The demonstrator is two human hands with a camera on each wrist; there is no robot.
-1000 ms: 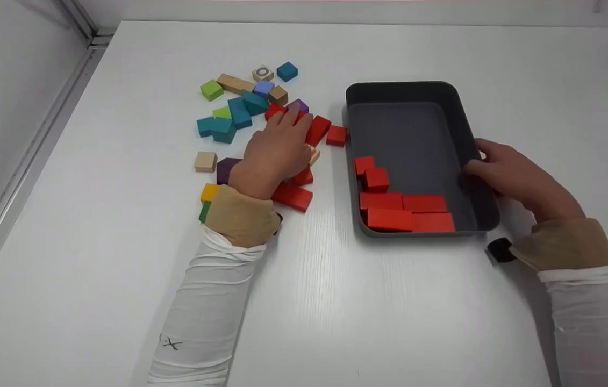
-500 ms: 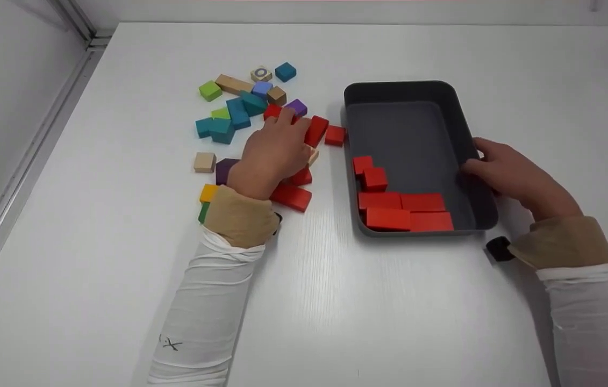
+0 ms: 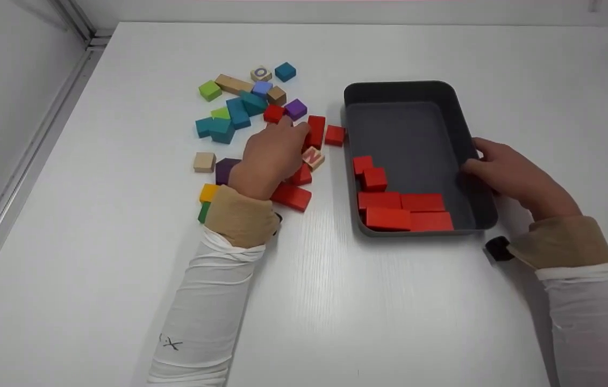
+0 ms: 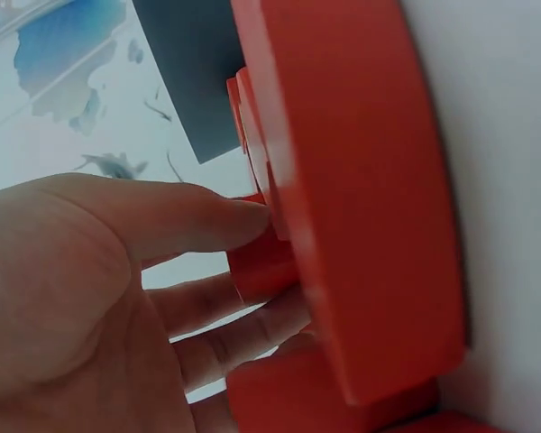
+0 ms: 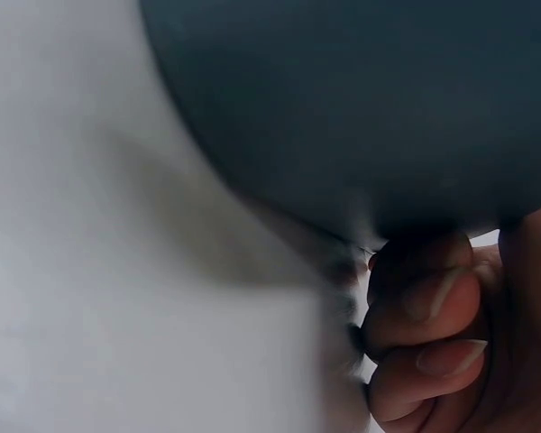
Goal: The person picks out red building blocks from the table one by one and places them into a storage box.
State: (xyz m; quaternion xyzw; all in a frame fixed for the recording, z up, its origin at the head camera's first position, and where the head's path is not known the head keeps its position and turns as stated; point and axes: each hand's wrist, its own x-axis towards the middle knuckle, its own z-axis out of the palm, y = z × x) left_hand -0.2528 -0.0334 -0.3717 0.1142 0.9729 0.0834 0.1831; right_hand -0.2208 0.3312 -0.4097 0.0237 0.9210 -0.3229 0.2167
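My left hand (image 3: 271, 156) is bent down into a cluster of wooden blocks left of the tray. In the left wrist view, its thumb and fingers close around a red block (image 4: 261, 266), which the hand mostly hides from the head view. Beside the fingertips stand an oblong red block (image 3: 316, 131) and a pale block with a red letter (image 3: 313, 158). Another long red block (image 3: 293, 197) lies by the wrist. My right hand (image 3: 519, 172) grips the right wall of a dark grey tray (image 3: 406, 134), thumb over the rim, fingers curled outside.
Several red blocks (image 3: 388, 219) lie in the tray's near left part. A red cube (image 3: 335, 135) sits against its left wall. Teal blocks (image 3: 222, 130), a purple cube (image 3: 295, 109) and a plain wood cube (image 3: 205, 162) lie around the left hand.
My left hand has drawn back slightly toward me, uncovering a red block by the purple cube. The oblong red block has turned straighter, and the lettered block shows more. The right hand stays put.
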